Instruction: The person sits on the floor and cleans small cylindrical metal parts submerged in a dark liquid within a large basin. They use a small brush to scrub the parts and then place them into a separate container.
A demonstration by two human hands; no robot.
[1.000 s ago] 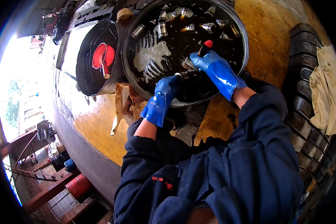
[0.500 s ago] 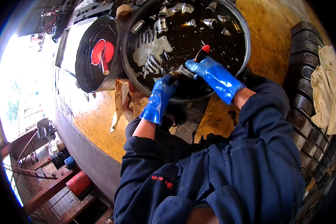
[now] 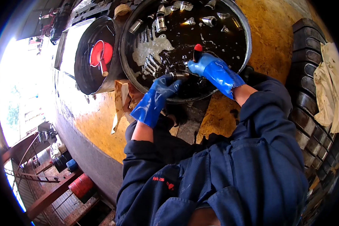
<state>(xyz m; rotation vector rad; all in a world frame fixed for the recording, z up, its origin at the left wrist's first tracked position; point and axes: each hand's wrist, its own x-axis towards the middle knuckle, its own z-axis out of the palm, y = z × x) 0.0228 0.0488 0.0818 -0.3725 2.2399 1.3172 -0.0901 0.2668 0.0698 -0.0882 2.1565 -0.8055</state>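
As the left hand (image 3: pixel 163 86) pinches a cylinder (image 3: pixel 181 75) by the tub's near rim (image 3: pixel 186 100), the right hand (image 3: pixel 208 67) grips a handle (image 3: pixel 198 48). Scrubbing probably needs steadiness next.

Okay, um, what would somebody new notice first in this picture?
Likely the bright blue gloves on the left hand and right hand, held over the big round tub of dark liquid. Next, perhaps, the red scoop in the smaller tub at left, and the shiny metal parts scattered toward the big round tub's far side.
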